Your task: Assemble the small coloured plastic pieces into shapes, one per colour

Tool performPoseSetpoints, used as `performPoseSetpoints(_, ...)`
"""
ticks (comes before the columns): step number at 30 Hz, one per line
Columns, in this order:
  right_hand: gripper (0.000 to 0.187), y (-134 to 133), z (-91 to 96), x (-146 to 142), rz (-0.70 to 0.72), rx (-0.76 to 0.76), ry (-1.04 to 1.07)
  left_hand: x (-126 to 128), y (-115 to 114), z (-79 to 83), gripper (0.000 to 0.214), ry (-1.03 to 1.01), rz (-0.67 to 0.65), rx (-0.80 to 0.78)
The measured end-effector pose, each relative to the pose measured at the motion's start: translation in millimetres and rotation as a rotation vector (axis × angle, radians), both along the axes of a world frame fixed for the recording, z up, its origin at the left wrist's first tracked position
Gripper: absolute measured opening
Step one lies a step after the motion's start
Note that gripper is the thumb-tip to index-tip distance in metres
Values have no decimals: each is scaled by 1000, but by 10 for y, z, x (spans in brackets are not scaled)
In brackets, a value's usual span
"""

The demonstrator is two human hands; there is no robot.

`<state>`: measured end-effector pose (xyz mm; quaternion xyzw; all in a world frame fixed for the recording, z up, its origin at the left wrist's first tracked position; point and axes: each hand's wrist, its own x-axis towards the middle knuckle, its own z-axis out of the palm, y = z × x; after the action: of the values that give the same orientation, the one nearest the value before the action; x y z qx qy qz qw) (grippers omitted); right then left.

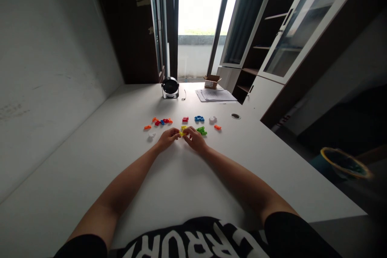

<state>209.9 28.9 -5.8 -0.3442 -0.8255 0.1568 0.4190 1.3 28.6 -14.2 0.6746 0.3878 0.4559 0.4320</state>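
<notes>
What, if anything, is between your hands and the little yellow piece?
Nothing visible is between them. The fingertips of the left hand and the right hand are right at the yellow plastic piece, one on each side.

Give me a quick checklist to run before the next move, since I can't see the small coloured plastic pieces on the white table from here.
1. Left hand and right hand both on the small yellow plastic piece: ok.
2. Yellow piece's shape visible: cannot tell, fingers cover it.
3. Whitish plastic piece apart from the left hand: ok.
4. Cluster of orange, red and blue plastic pieces separated by colour: not ok, they lie mixed.
5. Round black desk fan away from the pieces: ok, it stands beyond them.
</notes>
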Motion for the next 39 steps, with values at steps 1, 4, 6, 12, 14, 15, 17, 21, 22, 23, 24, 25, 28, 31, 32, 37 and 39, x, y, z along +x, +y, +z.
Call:
performPoseSetpoints(1, 7, 2, -1, 0, -2, 2, 3, 2, -1, 1, 30, -4, -1, -2)
performPoseSetpoints(4, 5, 8, -7, 5, -8, 5, 5, 5, -9, 14, 31, -9, -5, -7)
performPoseSetpoints(6, 5, 10, -11, 9, -10, 4, 4, 4, -14, 28, 30, -6, -10, -6)
performPoseSetpoints(12, 7, 6, -13, 13, -13, -1, 14, 0, -13, 48, 30, -1, -15, -13)
performPoseSetpoints(14, 8, 8, -16, 11, -18, -2, 16, 0, -8, 43, 30, -8, -17, -15)
performPoseSetpoints(15, 8, 10, -18, 11, -21, -1, 17, 0, -6, 39, 30, -11, -18, -16)
performPoseSetpoints(17, 8, 14, -26, 10, -28, 2, 21, -1, -5, 34, 30, -16, -17, -20)
performPoseSetpoints(21, 8, 19, -35, 14, -49, 5, 15, -2, 0, 21, 31, -34, -22, -20)
performPoseSetpoints(22, 8, 19, -34, 15, -52, 6, 11, -3, 3, 16, 31, -38, -25, -20)
performPoseSetpoints(23, 8, 18, -33, 16, -53, 7, 7, -3, 8, 9, 31, -42, -26, -19)
performPoseSetpoints(24, 8, 18, -30, 16, -55, 6, 4, -3, 13, 2, 31, -44, -26, -20)
performPoseSetpoints(25, 8, 16, -26, 16, -57, 6, 2, -3, 19, -5, 31, -46, -24, -22)
performPoseSetpoints(28, 9, 12, -19, 14, -68, 3, 2, -5, 29, -15, 30, -50, -21, -30)
performPoseSetpoints(31, 9, 12, -24, 12, -70, 9, 8, -10, 23, 2, 30, -50, -27, -34)
performPoseSetpoints(32, 9, 14, -29, 12, -66, 13, 9, -11, 19, 12, 30, -48, -26, -36)
performPoseSetpoints(37, 8, 30, -62, 11, -21, 31, 7, -15, 10, 55, 29, -29, -23, -55)
performPoseSetpoints(39, 8, 34, -72, 10, -4, 30, 5, -12, 11, 62, 29, -25, -19, -62)
